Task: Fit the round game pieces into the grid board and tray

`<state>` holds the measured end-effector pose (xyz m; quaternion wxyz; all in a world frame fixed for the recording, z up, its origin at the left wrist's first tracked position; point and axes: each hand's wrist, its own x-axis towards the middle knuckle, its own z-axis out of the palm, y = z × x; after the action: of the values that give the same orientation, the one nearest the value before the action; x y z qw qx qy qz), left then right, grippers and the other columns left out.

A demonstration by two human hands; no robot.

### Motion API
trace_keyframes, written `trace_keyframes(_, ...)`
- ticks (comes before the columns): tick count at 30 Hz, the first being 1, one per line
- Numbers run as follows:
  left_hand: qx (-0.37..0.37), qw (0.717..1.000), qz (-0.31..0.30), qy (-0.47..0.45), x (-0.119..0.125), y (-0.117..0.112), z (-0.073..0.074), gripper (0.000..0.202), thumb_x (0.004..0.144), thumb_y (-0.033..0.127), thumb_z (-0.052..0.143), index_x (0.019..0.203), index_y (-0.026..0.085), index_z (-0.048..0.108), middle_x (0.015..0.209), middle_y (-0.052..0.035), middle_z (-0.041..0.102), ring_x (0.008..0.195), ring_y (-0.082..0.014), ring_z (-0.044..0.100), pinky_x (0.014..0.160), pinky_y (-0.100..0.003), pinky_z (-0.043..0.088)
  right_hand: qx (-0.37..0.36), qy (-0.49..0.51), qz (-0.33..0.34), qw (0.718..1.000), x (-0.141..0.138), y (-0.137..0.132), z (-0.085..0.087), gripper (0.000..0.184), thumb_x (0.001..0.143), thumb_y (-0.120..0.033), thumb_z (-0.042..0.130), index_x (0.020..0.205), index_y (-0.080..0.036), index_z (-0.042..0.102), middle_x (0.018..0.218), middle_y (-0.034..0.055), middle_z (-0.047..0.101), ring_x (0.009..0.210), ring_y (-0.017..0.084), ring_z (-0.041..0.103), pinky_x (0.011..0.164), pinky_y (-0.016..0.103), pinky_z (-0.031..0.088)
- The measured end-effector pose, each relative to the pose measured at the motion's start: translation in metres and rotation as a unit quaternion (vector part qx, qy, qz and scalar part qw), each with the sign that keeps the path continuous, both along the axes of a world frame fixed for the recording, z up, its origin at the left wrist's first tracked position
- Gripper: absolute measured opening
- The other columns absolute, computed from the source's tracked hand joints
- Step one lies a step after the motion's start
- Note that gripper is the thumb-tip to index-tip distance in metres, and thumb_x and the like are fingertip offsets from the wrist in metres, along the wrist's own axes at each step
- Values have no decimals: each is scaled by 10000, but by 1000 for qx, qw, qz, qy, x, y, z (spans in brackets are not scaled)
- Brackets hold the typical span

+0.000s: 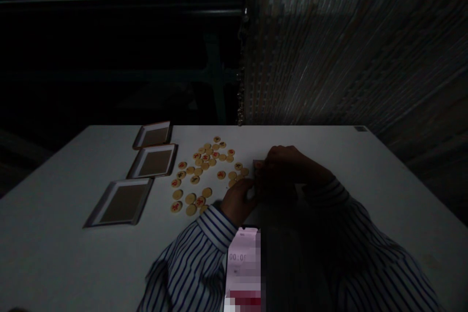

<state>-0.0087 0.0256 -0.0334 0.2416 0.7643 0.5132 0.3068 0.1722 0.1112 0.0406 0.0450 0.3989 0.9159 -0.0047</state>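
Loose round xiangqi pieces (205, 158), pale wood with red or dark characters on some, lie spread over the middle of the white table (365, 175). My left hand (239, 201) is beside the right-hand pieces, its fingers curled toward a dark box-like thing (258, 162) in shadow. Above and right of it, my right hand (285, 161) bends over that same dark thing with knuckles up and fingers closed. Shadow hides both sets of fingertips and whatever is between them.
Three shallow open trays, a far one (152, 135), a middle one (153, 161) and a near one (120, 201), line the left side. A phone (243, 263) showing a timer lies below my left hand. A bead curtain (310, 58) hangs behind the table.
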Motion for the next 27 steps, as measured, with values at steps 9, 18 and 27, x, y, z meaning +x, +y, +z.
trace_keyframes(9, 12, 1000, 3, -9, 0, 0, -2, 332, 688, 193, 595, 1017, 164, 570, 1018, -88, 618, 947, -197, 573, 834, -343, 467, -8, 11, -16, 1000, 18, 8, -5, 280, 808, -372, 461, 982, -211, 609, 973, 94, 591, 878, 198, 548, 696, 299, 372)
trace_keyframes(18, 16, 1000, 4, -5, 0, 0, -1, 327, 681, 181, 596, 1007, 161, 572, 1007, -87, 626, 932, -197, 582, 818, -343, 478, -11, -29, -5, 1000, 10, 11, -13, 293, 816, -387, 427, 969, -224, 616, 929, 100, 599, 808, 197, 557, 603, 272, 359)
trace_keyframes(27, 10, 1000, 4, -8, 0, -1, 1, 325, 685, 180, 595, 1009, 172, 572, 1000, -77, 625, 931, -194, 578, 813, -337, 476, -1, -28, -6, 1000, 10, 11, -13, 288, 811, -379, 444, 962, -204, 616, 928, 105, 603, 779, 175, 549, 596, 268, 347)
